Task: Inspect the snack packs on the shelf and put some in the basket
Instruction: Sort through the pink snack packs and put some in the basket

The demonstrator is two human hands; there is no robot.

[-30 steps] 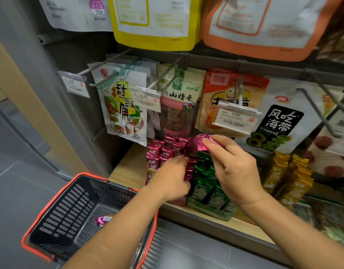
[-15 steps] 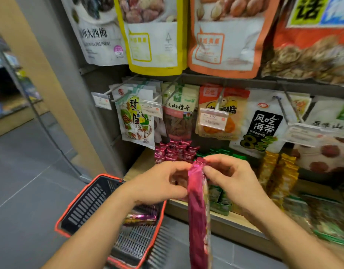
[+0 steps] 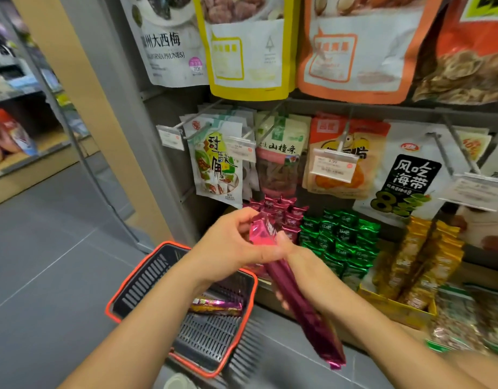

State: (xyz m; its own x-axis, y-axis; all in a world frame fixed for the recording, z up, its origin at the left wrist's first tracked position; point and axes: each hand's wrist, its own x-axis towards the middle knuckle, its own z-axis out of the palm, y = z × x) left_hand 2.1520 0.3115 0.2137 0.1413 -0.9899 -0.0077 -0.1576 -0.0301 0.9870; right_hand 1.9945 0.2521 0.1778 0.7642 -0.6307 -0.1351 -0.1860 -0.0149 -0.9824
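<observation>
— Left hand (image 3: 233,242)?
— Pinching the top end of the magenta snack strip (image 3: 302,310), thumb and fingertips closed on the foil.
— And right hand (image 3: 294,258)?
— Wrapped round the same strip just below, at 4 o'clock from the left pinch; fingers curled behind the foil, thumb in front.
— Long axis?
— Slanting from 11 o'clock, up at the pinch, down to 5 o'clock, with the lower end hanging free beside the right forearm.
— And the basket (image 3: 147,282)?
— Low at 7 o'clock from both hands, under the left forearm; one pack (image 3: 217,306) already lying inside. Strip's free tail off at 3 o'clock of the basket, not above it.
— Mid-inspection, then?
— Seems so. For the drop, probably a swing of that tail toward 8 o'clock; left hand nearer the basket, so likely the one to carry.
— Shelf stock?
— Magenta packs (image 3: 281,211) at 12 o'clock behind the hands, green packs (image 3: 340,237) at 2 o'clock, standing in rows.
</observation>
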